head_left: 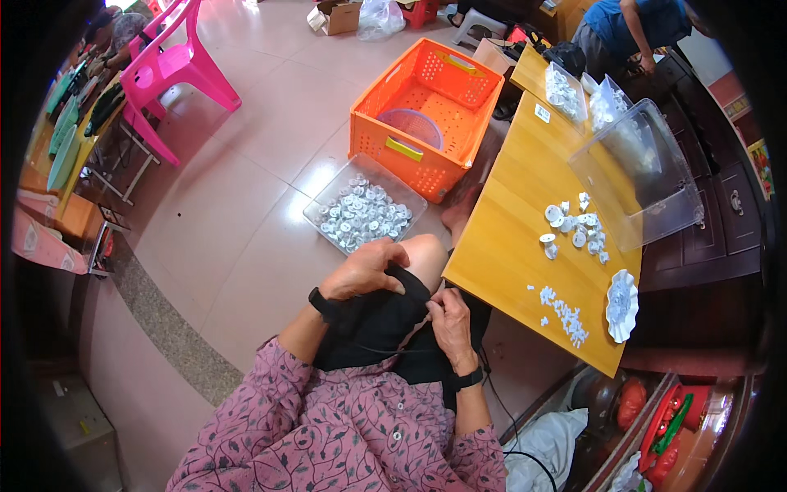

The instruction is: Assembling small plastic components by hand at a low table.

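At lower centre of the frame I see my left hand (363, 269) resting loosely, fingers curled, on the black fabric shorts (373, 324) over my lap. My right hand (452, 322) pinches the same cloth just beside the yellow wooden table (508, 238) with small white plastic parts (575, 228).

Wooden tabletop (508, 238) sits just right of the right grip (452, 321), carrying scattered white round parts (574, 225), a strip of tiny white pieces (564, 313), a white scalloped dish (621, 305) and a clear plastic box (643, 176). Beyond the left grip (365, 269), a clear tray (365, 205) of parts and an orange crate (426, 115) rest on the tiled floor (246, 205).
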Action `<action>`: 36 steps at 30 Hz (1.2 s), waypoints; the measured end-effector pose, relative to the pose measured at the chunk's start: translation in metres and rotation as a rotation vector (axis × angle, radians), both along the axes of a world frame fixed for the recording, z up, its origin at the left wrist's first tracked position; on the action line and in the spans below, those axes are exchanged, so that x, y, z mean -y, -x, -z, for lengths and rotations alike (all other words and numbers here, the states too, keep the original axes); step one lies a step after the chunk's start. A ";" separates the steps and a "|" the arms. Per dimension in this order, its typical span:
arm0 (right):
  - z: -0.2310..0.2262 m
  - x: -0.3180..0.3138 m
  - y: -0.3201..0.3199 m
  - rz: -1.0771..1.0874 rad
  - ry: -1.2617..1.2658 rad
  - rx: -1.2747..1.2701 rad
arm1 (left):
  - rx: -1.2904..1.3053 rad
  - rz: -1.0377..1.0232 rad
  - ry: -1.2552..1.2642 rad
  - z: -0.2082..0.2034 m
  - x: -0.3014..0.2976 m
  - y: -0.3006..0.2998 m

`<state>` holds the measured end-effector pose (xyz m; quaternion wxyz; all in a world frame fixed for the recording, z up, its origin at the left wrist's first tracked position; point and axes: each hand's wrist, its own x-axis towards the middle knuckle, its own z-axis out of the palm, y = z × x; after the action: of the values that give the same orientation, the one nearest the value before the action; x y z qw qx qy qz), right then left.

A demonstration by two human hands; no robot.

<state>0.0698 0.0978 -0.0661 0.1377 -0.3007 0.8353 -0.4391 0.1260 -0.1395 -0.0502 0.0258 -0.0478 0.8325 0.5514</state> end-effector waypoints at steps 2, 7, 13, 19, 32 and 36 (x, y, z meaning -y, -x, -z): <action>-0.002 0.002 -0.004 0.051 0.043 0.047 | -0.030 -0.015 0.110 -0.003 -0.003 0.004; 0.012 -0.013 0.009 -0.048 0.054 0.028 | 0.039 0.101 0.162 -0.003 -0.011 0.014; 0.032 -0.015 0.029 -0.002 -0.159 0.097 | 0.073 -0.001 -0.005 0.019 -0.012 0.045; 0.087 -0.019 0.059 -0.118 -0.370 -0.874 | 0.106 -0.088 -0.089 0.033 -0.008 0.086; 0.106 -0.012 0.087 -0.106 -0.683 -1.224 | 0.370 -0.149 -0.399 0.069 0.016 0.120; 0.054 -0.014 0.063 0.034 -0.204 -0.294 | 0.398 -0.197 -0.450 0.065 0.015 0.125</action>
<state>0.0069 0.1116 -0.1197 0.0366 -0.3319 0.8917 -0.3057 0.0009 -0.1543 -0.1150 0.1449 -0.2283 0.6595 0.7014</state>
